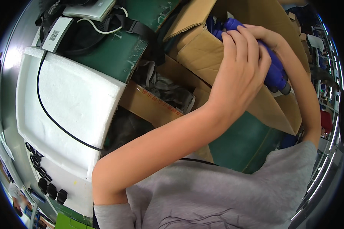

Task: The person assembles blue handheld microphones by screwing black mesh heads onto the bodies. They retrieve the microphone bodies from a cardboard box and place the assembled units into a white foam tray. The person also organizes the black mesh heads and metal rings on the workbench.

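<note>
Both hands are at an open cardboard box [202, 53] at the upper right. My left hand [237, 63] reaches across with its fingers curled over a long blue plastic item [276, 74] that has dark rounded ends. On its far side is my right hand [267, 36], its fingers bent toward the same item and partly hidden behind my left hand. More blue pieces [214, 28] show inside the box, next to my left fingertips. I cannot make out exactly what kind of item it is.
A white foam tray [65, 103] lies at the left with a black cable [44, 101] across it. Crumpled grey plastic [168, 91] fills a lower carton [145, 101]. Black straps and a pale device [97, 9] rest on the green table [122, 53]. Several small black parts [51, 191] sit lower left.
</note>
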A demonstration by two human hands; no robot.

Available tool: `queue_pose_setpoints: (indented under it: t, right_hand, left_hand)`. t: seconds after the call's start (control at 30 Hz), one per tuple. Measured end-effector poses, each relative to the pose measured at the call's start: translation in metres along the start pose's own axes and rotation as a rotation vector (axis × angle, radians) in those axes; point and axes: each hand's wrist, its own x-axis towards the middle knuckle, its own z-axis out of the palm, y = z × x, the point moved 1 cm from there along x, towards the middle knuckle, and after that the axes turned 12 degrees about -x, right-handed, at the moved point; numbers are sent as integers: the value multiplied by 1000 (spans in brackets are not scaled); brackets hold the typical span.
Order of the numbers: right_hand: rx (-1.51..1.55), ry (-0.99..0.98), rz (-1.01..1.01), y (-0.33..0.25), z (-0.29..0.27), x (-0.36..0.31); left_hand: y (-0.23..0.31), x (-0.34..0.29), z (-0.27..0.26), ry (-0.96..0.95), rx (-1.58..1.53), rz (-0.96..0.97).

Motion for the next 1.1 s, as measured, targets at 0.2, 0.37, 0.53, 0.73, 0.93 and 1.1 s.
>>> queue_pose_setpoints:
  t: [0.2,0.37,0.53,0.73,0.93,1.1]
  right_hand:
    - [-25,81,-13,-40,24,-24]
    - [-6,98,-50,-35,16,-16]
    - [-27,56,11,-48,15,-29]
    - [-255,404,-117,-53,12,-69]
    - [-639,140,-299,-107,97,-87]
    - [-952,-375,-511,-164,224,-78]
  left_hand:
    - [-22,0,4,164,-416,-5]
    - [-16,9,17,290,-450,-76]
    - [-13,7,18,335,-306,-28]
    - [-1,28,-16,560,-299,30]
    - [-30,16,-78,737,-67,-61]
    - [-78,-54,-158,740,44,-138]
